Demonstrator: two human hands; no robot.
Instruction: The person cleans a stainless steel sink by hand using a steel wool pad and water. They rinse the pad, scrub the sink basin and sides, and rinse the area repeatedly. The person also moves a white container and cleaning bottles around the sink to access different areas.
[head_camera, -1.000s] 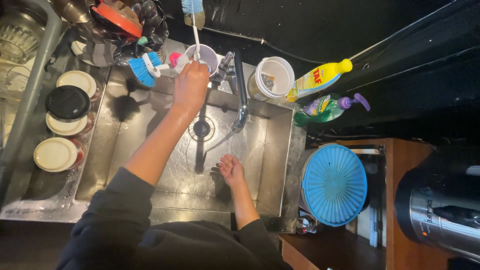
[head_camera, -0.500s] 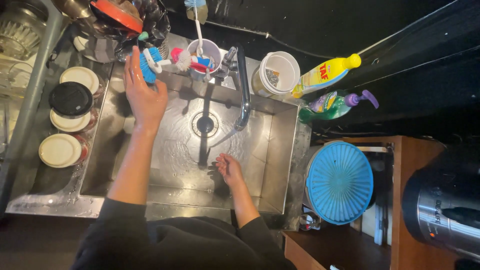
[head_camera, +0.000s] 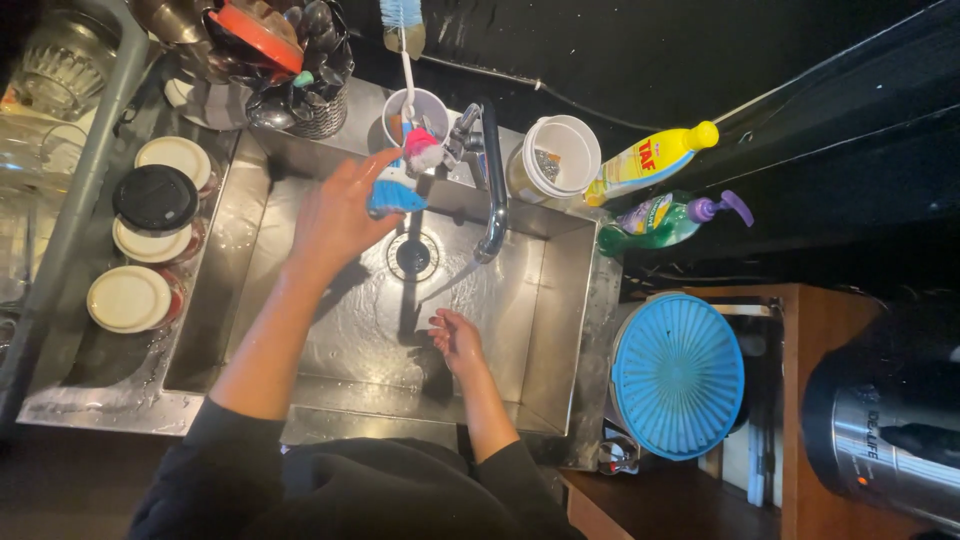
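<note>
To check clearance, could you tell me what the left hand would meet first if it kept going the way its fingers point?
Probably the white cup behind the sink, which the left hand's blue brush points toward; depth is unclear.

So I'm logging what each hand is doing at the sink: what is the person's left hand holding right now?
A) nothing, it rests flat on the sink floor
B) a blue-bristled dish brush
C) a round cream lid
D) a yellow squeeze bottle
B: the left hand grips a blue-bristled dish brush over the sink, near the drain, while the right hand is empty lower in the basin.
</note>
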